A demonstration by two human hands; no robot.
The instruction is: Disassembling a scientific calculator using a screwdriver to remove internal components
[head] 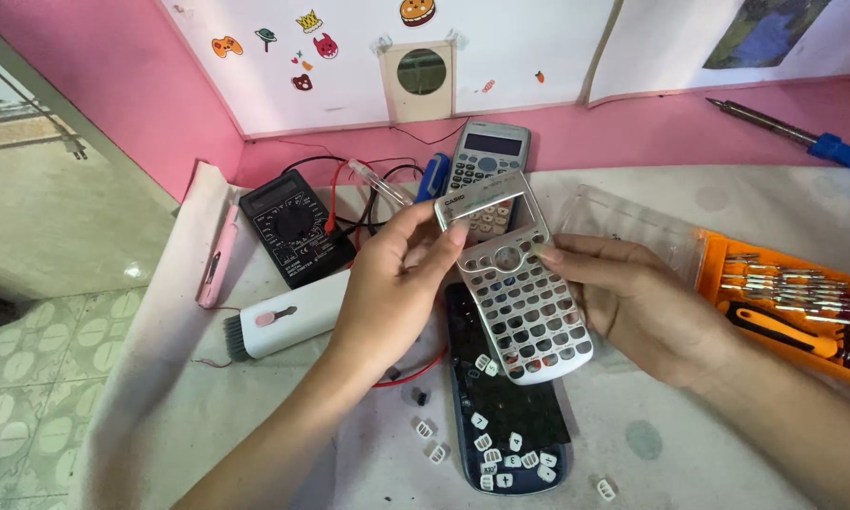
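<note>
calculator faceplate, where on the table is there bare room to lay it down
Bare cloth lies between the clear lid and the soldering iron; another patch sits right of the dark calculator body. Crowded near the multimeter and loose keys.

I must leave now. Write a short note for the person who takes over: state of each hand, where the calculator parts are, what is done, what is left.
Left hand: holds the silver calculator faceplate at its top left corner.
Right hand: holds the same faceplate at its right edge.
The faceplate is lifted above the dark calculator body, which lies on the table.
Loose white keys lie on the body and on the cloth around it.
A second, whole calculator lies behind.
Done: faceplate off, keys out.
Left: keys and faceplate are not back in place.
</note>
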